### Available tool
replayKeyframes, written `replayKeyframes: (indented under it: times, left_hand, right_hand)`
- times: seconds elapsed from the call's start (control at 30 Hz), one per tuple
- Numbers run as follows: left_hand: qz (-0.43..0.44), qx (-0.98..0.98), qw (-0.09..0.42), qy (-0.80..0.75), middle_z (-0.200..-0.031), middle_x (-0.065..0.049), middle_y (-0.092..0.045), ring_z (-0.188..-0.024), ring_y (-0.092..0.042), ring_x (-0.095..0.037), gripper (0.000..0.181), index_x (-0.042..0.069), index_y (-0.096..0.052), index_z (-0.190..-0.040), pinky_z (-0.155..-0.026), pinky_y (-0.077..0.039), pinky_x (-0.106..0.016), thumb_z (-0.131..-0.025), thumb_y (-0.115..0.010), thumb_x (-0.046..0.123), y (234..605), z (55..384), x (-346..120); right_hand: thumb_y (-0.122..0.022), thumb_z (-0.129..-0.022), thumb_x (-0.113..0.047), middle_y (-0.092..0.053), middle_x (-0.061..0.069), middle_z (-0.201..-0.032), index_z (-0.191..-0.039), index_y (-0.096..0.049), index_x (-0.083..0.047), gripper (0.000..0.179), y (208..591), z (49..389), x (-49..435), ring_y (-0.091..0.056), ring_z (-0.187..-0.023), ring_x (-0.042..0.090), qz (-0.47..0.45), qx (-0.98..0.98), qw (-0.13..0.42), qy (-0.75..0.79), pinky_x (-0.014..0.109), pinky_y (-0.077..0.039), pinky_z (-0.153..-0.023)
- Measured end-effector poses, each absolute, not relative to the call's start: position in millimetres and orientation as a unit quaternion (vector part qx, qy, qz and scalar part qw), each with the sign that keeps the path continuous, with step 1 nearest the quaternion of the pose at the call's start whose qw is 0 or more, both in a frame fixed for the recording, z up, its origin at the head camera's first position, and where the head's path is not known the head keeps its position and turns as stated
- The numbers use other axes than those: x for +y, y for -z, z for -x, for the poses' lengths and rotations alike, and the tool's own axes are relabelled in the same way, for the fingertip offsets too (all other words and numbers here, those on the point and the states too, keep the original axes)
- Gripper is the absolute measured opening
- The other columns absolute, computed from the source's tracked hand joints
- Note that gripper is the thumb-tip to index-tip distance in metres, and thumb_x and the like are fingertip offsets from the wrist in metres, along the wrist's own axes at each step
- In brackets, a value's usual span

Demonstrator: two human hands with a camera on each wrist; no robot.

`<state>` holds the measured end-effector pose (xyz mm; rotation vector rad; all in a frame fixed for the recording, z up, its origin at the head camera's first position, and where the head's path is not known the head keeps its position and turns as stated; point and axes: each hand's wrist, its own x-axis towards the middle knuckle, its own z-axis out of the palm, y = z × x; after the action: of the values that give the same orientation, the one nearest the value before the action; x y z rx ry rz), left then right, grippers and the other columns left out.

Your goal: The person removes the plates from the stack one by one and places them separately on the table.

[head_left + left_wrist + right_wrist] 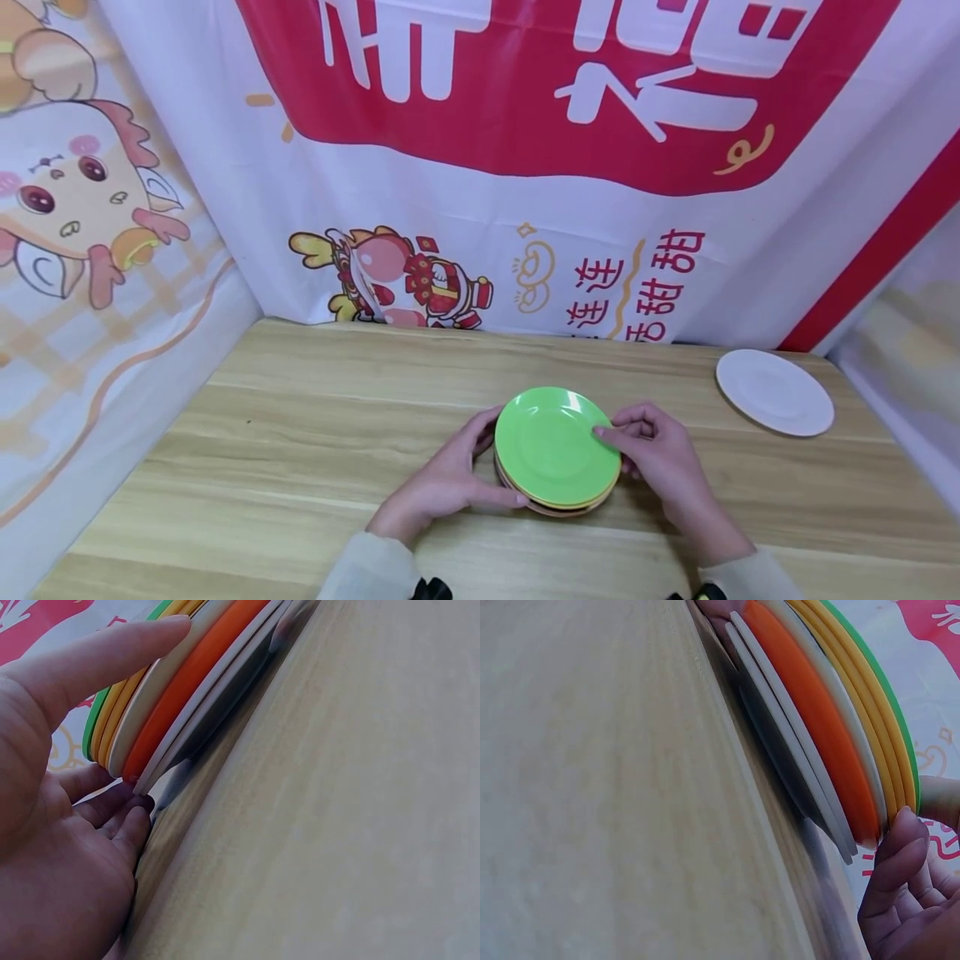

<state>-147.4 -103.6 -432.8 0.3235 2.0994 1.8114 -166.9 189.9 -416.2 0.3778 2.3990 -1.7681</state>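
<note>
The stack of plates (172,697) sits on the table (337,400), between the two hands. The left hand (453,477) curves round its left side, thumb along the near rim, probably to steady it. The right hand (660,454) pinches the right edge, thumb on the green plate (555,442), seemingly for a hold on the upper plates. How many that pinch takes in is hard to tell. From above, green hides most of what lies below; the right wrist view shows yellow rims (877,724) and an orange rim (815,705). A white plate (775,392) lies apart, far right. Both sleeves (375,568) are cut off.
</note>
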Motion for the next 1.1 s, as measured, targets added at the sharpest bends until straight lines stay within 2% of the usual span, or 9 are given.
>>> replayKeyframes:
  times: [0.7, 0.9, 1.1]
  left_hand:
    - [-0.108, 0.747, 0.179, -0.631, -0.172, -0.005, -0.041, -0.162, -0.033, -0.034, 0.112, 0.021, -0.04, -0.165, -0.136, -0.018, -0.055, -0.07, -0.1, 0.013, 425, 148, -101]
    - [-0.113, 0.755, 0.183, -0.619, -0.17, -0.009, -0.043, -0.162, -0.033, -0.036, 0.112, 0.016, -0.041, -0.164, -0.136, -0.016, -0.06, -0.069, -0.099, 0.008, 414, 152, -98]
    - [-0.118, 0.76, 0.174, -0.615, -0.167, -0.013, -0.046, -0.159, -0.033, -0.038, 0.115, 0.01, -0.042, -0.163, -0.134, -0.014, -0.065, -0.063, -0.099, 0.0, 408, 151, -93]
  right_hand:
    - [-0.088, -0.091, -0.031, -0.065, -0.001, -0.086, -0.119, -0.062, -0.005, 0.045, 415, 165, 190, -0.061, -0.069, 0.015, -0.11, 0.805, 0.074, 0.578, 0.027, -0.053, -0.057]
    - [-0.087, -0.092, -0.029, -0.064, -0.002, -0.086, -0.118, -0.062, -0.005, 0.043, 413, 165, 190, -0.06, -0.069, 0.014, -0.11, 0.803, 0.071, 0.582, 0.026, -0.053, -0.057]
    - [-0.087, -0.092, -0.029, -0.063, -0.001, -0.087, -0.118, -0.061, -0.005, 0.044, 413, 164, 190, -0.06, -0.07, 0.015, -0.112, 0.803, 0.077, 0.58, 0.026, -0.053, -0.058]
